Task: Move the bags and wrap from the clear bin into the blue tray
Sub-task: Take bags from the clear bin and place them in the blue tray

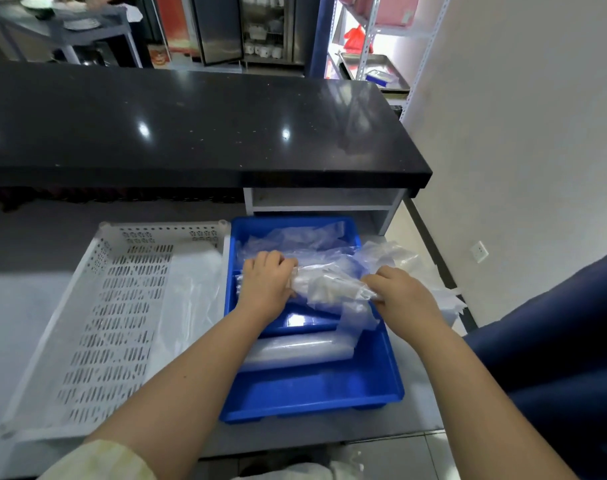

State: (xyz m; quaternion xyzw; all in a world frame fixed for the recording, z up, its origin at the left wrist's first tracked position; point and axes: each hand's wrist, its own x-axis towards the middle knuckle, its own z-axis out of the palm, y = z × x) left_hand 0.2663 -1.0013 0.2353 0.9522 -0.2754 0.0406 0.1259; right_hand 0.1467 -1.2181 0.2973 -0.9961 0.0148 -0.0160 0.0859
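Note:
The blue tray [316, 393] sits on the grey counter at centre right. Over its middle, my left hand [265, 284] and my right hand [401, 292] each grip one end of a bundle of clear plastic bags [330, 284]. More crumpled clear bags [295, 240] lie in the tray's far part and spill over its right rim. A roll of clear wrap [295, 351] lies across the tray nearer to me. The clear perforated bin [97, 327] stands to the left of the tray, with a sheet of clear plastic [187, 303] along its right side.
A black countertop [191, 126] runs across behind the tray and bin, above a white shelf opening [326, 199]. A dark blue chair [555, 358] is at my right. Loose white plastic [451, 299] hangs off the counter's right edge.

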